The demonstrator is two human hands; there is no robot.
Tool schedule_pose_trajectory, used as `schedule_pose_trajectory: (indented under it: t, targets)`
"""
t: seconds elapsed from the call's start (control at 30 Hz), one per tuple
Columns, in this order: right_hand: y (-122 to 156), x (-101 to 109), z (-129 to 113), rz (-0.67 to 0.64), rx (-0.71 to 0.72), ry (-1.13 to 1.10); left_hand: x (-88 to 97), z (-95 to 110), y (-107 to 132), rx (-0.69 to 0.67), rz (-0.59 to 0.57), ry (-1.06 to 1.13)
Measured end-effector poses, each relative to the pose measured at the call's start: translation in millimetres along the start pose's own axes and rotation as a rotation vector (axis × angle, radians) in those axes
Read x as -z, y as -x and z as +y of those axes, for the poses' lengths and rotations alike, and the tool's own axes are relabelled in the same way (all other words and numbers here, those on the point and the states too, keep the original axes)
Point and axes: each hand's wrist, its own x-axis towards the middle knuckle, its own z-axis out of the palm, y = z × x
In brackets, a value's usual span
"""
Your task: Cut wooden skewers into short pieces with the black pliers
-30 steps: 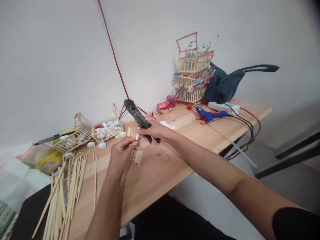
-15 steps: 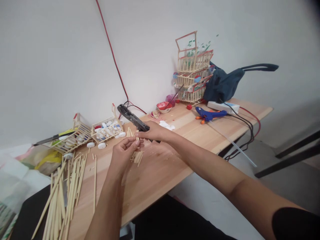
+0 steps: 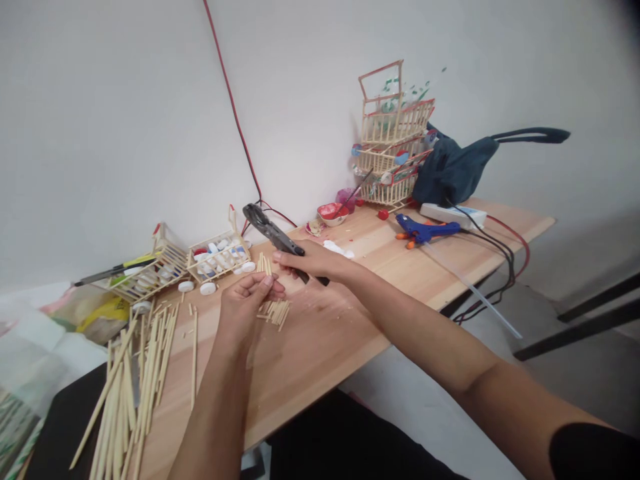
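- Right hand closed round the pliers handles at frame centre; the tool's long axis runs up-left, head toward the wall.
- Left hand is just below-left of it, fingers curled in; can't tell if anything is pinched.
- Short stick pieces lie on the table just beside the left fingertips; left hand is nearer.
- Long sticks are lower left, well apart.

Most of the handles of the pliers are hidden inside the right hand. Whether the curled fingertips of the left hand pinch a stick piece is too small to tell. The long sticks run off the bottom edge, the red cable off the top.
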Motion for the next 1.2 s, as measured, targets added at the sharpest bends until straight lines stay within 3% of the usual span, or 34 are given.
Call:
schedule_pose_trajectory:
  t: [0.13, 0.33, 0.93, 1.2]
  targets:
    - [0, 14, 4, -0.145, -0.158, -0.096, 4.2, 6, 0, -0.044, 0.038, 0.026]
    - [8, 21, -4, -0.316, -0.193, 0.079, 13.8, 6, -3, -0.101, 0.089, -0.086]
    - [12, 15, -19, -0.219, -0.104, 0.568, 10.2, 5, -1, -0.241, 0.267, -0.504]
    - [10, 11, -8, -0.127, -0.078, 0.602, 13.3, 0, 0, -0.294, 0.261, -0.7]
